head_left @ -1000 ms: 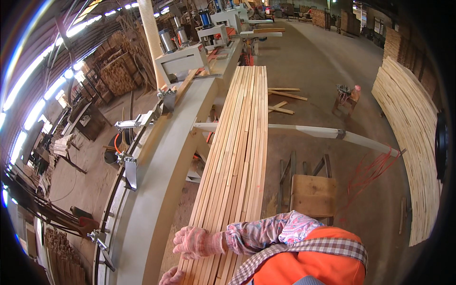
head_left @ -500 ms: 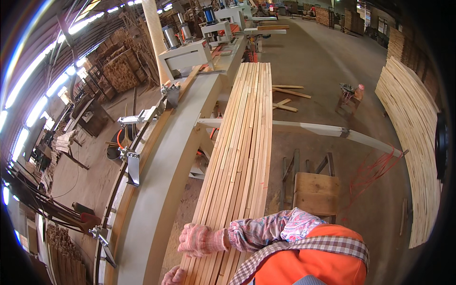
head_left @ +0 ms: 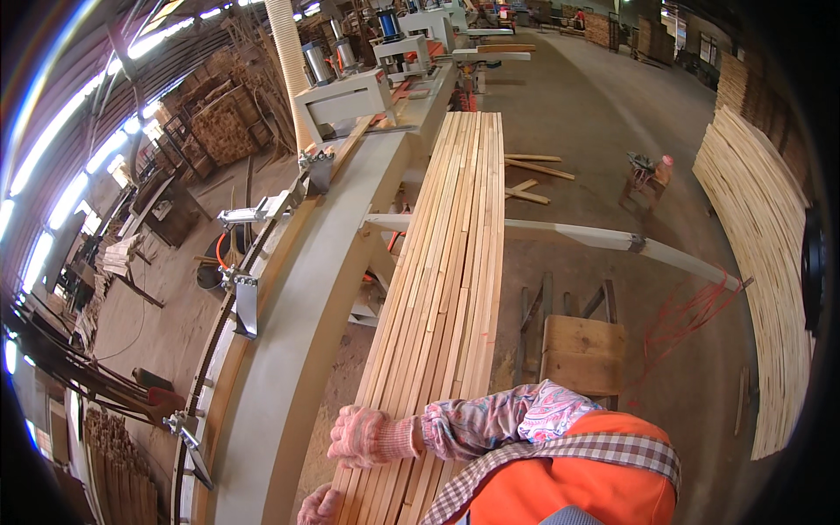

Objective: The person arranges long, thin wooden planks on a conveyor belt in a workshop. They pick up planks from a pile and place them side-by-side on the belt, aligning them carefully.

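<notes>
Running along to the left of the gloved fingers, a long grey machine is seen, with what looks like one wooden strip laid along its far edge. Way off to the right of the fingers, a tall curved stack of pale wood is parked.

Next size down, and the main thing here: a long layer of wooden strips, stretched from under the fingers to well beyond them. Pretty much all of it is lined up lengthwise, so the gathering part can be judged mostly done. Gaps and staggered joints are left in it though, no tie can be made out around it, and none of it is set on the machine bed. How much is left can't really be told.

Right of the fingers, a wooden stool is placed; farther ahead, a few loose strips are scattered on the floor.

Smallest: the right hand is laid on the layer, fingers bent over its left edge, tips hidden, so a firm grip can't be confirmed. The left hand is cut off by the frame, and its hold can't be told.
</notes>
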Demonstrator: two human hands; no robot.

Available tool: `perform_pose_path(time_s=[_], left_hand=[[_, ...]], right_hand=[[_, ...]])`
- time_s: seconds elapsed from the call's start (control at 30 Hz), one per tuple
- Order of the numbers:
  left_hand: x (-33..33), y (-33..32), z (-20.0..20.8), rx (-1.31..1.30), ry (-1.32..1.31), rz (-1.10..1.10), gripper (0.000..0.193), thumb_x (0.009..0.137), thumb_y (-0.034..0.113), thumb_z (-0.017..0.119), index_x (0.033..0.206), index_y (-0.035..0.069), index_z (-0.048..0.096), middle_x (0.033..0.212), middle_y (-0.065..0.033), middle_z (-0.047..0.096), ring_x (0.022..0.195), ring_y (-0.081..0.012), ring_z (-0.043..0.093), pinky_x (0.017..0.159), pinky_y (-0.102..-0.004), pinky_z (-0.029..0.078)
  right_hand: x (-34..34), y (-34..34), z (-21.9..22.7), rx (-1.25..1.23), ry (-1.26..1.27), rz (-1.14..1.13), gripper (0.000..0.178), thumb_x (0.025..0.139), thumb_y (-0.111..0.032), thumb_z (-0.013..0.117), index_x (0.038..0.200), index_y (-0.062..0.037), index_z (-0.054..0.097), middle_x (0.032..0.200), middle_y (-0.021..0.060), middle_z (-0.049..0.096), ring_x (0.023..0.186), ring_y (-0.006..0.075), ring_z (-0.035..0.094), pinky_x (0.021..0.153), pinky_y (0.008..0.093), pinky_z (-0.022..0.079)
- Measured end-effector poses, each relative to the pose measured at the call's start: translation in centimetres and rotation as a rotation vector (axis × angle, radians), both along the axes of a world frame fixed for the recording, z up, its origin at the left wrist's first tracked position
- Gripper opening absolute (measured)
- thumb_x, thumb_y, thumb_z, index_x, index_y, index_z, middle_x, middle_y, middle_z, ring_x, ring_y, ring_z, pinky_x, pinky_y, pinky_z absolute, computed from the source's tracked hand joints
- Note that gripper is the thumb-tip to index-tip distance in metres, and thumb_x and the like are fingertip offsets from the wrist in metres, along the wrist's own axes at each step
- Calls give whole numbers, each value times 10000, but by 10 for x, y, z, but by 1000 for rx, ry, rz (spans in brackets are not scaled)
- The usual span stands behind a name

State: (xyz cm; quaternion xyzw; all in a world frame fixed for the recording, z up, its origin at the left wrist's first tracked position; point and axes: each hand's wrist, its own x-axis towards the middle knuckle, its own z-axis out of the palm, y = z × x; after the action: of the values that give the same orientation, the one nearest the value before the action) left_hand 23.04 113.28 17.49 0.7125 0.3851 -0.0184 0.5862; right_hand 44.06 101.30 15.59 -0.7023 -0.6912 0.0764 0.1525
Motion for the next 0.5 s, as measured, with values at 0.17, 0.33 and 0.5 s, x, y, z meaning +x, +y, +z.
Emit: perform_pose_path(time_s=[0.17, 0.33, 0.5], left_hand=[[0, 0, 0, 4, -8, -2, 368, 939, 315, 619, 1045, -29, 693, 1023, -112, 671, 916, -177, 626, 789, -315, 519], [0, -1, 0, 7, -18, -8, 365, 939, 312, 620, 1052, -27, 693, 1030, -113, 671, 923, -177, 627, 795, -313, 520], [-3, -2, 1, 18, -38, -5, 363, 939, 309, 622, 1060, -26, 693, 1037, -113, 671, 931, -178, 628, 800, -311, 521]], right_hand=[[1, 1, -4, 11, 19, -3, 300, 903, -465, 580, 1058, -237, 697, 1027, -13, 671, 1057, 210, 608, 1002, 396, 393], [1, 2, -6, 11, 22, -5, 304, 906, -454, 591, 1090, -239, 699, 1027, -13, 672, 1053, 207, 609, 1024, 397, 384], [2, 2, 2, -54, -10, -2, 307, 915, -461, 572, 1102, -248, 691, 1033, -17, 669, 1040, 204, 609, 1009, 398, 390]])
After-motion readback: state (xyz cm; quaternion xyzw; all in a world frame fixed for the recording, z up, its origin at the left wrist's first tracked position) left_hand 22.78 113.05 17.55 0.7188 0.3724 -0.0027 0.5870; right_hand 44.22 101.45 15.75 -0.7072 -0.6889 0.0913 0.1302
